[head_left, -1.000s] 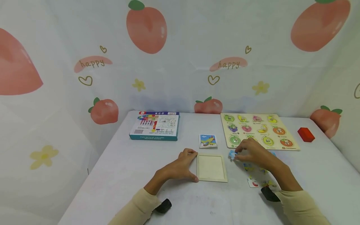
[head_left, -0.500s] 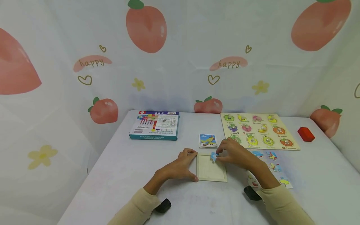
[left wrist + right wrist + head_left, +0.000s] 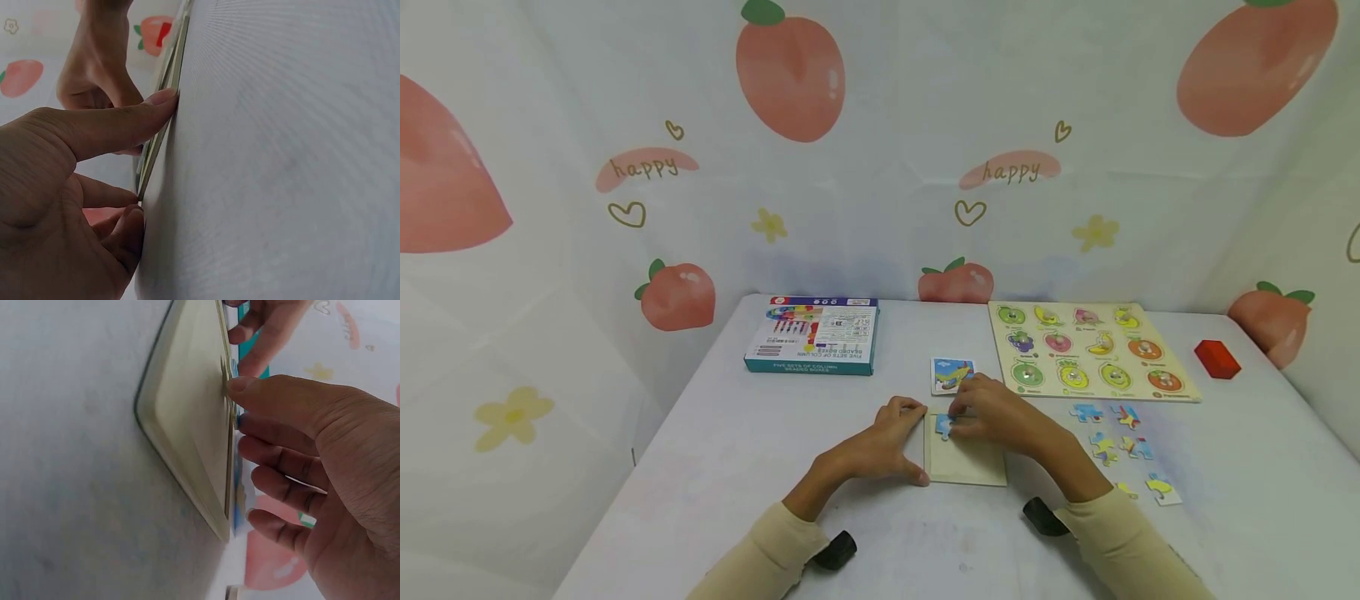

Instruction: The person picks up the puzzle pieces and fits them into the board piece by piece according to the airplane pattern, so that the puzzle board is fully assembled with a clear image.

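A square wooden puzzle tray (image 3: 964,467) lies on the white table. My left hand (image 3: 880,442) holds its left edge, thumb at the near corner and fingers at the far corner; the left wrist view shows thumb and fingertips against the tray edge. Over the tray's upper left part, my right hand (image 3: 1003,418) pinches a blue jigsaw piece (image 3: 942,426) between thumb and fingers. The right wrist view has the thumb (image 3: 244,386) close above the tray floor, the piece mostly hidden. Just behind the tray is a picture card (image 3: 949,374) with a yellow airplane, partly covered by the right hand.
Several loose jigsaw pieces (image 3: 1137,447) lie to the right of the tray. A fruit puzzle board (image 3: 1093,350) lies behind them, with a red block (image 3: 1217,359) at its right. A boxed bead set (image 3: 812,336) sits at the back left.
My right hand has carried the blue jigsaw piece leftward from the table beside the tray to the tray's upper left part. The left hand has stayed at the tray's edge.
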Available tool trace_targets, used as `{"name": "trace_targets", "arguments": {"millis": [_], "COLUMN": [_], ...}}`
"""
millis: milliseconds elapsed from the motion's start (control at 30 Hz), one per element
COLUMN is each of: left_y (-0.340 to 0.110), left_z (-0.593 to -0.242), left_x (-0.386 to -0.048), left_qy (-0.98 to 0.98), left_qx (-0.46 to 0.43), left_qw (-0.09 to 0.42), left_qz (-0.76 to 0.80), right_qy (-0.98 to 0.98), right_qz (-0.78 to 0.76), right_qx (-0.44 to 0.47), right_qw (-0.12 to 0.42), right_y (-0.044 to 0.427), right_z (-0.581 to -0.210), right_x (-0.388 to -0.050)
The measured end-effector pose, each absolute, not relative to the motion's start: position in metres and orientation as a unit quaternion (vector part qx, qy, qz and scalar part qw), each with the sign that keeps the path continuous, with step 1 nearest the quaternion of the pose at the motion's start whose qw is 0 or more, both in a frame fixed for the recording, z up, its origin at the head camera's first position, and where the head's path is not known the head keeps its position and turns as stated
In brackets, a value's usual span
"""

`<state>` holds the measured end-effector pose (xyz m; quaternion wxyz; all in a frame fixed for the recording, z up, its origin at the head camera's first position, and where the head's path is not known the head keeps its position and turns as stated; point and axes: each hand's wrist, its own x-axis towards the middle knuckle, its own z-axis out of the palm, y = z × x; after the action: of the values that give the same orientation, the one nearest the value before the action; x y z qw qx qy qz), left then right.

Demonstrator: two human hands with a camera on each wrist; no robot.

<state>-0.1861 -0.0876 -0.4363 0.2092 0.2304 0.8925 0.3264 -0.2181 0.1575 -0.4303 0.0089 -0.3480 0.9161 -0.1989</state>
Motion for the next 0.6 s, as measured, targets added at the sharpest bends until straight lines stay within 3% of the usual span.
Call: {"name": "trace_targets", "arguments": {"millis": [600], "left_y": [-0.0890], "left_z": [-0.4357], "left_x": [-0.1854], "left_qy": [0.890], "left_qx": [0.236], "left_qw": [0.208], "left_qz": [0.330], "right_qy": [0.910], "right_qz": [-0.178], "right_qx": [-0.374], "right_qw": [-0.005], "right_y": [0.1495], "right_z": [-0.4298], "right_x": [-0.2152]}}
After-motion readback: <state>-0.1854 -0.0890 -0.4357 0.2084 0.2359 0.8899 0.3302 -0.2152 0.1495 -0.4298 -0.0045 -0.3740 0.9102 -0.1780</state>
